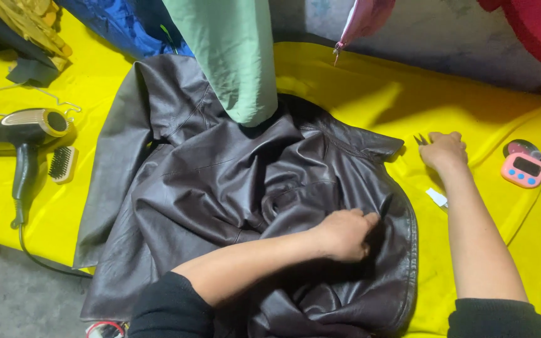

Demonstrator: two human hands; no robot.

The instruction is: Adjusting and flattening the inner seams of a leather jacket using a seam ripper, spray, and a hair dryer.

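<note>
I'm seeing the left hand [345, 235] gripping a fold of the dark brown leather jacket [220, 188], fingers curled tight into it near the front edge. The jacket is lying spread across the middle of the yellow sheet [358, 94]. The right hand [444, 150] is resting out past the collar, fingers closed over small dark scissors [421, 139], tips poking out. A pink digital timer [523, 169] is sitting toward the sheet's right edge. A hair dryer [26, 134] and small brush [62, 164] are lying near the left edge.
</note>
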